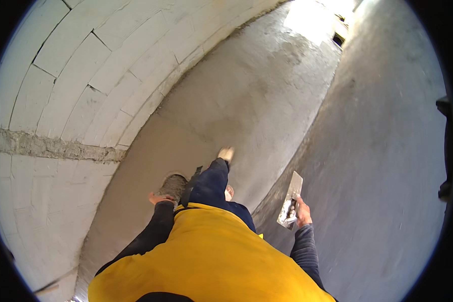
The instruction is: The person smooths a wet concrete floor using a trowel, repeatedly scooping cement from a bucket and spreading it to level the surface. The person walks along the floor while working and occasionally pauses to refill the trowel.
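My right hand (pixel 303 211) is closed round the handle of a plastering trowel (pixel 295 185). The trowel has a long rectangular metal blade, smeared with grey mortar, held out to my right beside the smooth grey wall. At my left side, my left hand (pixel 161 198) grips the near edge of a round bucket (pixel 176 175). Rough grey mortar (pixel 173 186) shows inside it. My body hides part of the bucket, and its handle cannot be made out.
On the left rises a pale block wall (pixel 70 80) with a rough mortar band (pixel 50 148). A grey plastered wall (pixel 377 151) runs along the right. Between them lies the grey floor (pixel 226 95), with my shoe (pixel 226 153) on it. Bright light falls at the far end.
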Tool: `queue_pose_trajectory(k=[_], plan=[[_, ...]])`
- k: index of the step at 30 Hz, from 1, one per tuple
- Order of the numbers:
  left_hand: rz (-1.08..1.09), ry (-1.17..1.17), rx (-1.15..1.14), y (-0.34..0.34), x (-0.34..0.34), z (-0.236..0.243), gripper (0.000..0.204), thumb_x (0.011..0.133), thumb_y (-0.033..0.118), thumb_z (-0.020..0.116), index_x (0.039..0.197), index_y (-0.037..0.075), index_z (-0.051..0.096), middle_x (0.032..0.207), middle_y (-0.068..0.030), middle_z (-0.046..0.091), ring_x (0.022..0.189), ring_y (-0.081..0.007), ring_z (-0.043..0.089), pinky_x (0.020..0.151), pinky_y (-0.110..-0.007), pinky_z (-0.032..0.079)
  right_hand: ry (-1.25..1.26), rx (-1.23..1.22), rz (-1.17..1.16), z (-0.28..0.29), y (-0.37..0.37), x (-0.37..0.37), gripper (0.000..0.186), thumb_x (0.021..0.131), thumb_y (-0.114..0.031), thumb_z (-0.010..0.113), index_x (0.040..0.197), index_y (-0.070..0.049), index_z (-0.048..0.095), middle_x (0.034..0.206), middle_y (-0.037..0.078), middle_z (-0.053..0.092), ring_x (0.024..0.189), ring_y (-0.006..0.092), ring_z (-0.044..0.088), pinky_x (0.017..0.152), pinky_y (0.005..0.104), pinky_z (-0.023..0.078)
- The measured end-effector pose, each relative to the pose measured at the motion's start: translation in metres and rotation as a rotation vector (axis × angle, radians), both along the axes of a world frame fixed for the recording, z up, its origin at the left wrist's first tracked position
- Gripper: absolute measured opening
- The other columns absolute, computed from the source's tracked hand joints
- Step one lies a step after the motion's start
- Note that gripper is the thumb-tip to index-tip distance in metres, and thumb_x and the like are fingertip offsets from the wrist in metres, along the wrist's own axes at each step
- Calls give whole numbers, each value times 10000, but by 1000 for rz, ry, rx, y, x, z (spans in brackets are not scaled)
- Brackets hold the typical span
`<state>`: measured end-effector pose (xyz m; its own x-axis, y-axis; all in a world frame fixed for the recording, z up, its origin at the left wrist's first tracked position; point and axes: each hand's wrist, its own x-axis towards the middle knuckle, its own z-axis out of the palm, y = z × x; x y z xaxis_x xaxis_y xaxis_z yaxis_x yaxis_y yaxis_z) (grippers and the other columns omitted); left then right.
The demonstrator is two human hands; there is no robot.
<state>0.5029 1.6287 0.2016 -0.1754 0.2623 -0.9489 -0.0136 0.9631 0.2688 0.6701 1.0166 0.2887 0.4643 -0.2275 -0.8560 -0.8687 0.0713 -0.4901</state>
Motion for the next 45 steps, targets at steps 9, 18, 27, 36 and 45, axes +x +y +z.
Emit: queue_pose_trajectory(k=[9,18,27,36,45], plan=[[476,139,-7,-70,221,-82,771,865,685,519,1274,36,448,761,-103,452,639,-238,420,611,-427,381,-159,-265,673,-1,-43,282,348,1033,-354,604,1110,-28,696,849,98,669,623,247,627,590,418,539],[945,-52,127,-110,361,-34,588,823,656,639,736,130,393,601,-53,376,562,-259,453,630,-393,434,409,-401,878,27,20,623,409,999,-400,568,1085,-13,670,888,129,671,654,273,653,524,436,524],[1077,-37,199,-102,435,-115,552,832,601,673,769,121,406,688,-41,448,657,-266,540,665,-414,484,33,-483,1585,-17,231,894,340,973,-430,610,1020,-95,647,637,45,576,513,190,599,446,335,460],[1052,-59,138,-141,425,-268,500,1030,464,486,675,121,410,616,-50,417,788,-238,569,790,-379,486,-251,-898,2056,-61,354,878,345,951,-363,622,917,-22,586,668,46,549,550,159,528,500,378,414],[831,-65,153,-240,420,-357,427,1045,395,542,732,105,557,833,-113,691,882,-220,669,849,-356,508,-348,-504,2817,-184,523,648,398,981,-388,629,1046,1,577,877,261,676,834,448,672,774,536,505]])
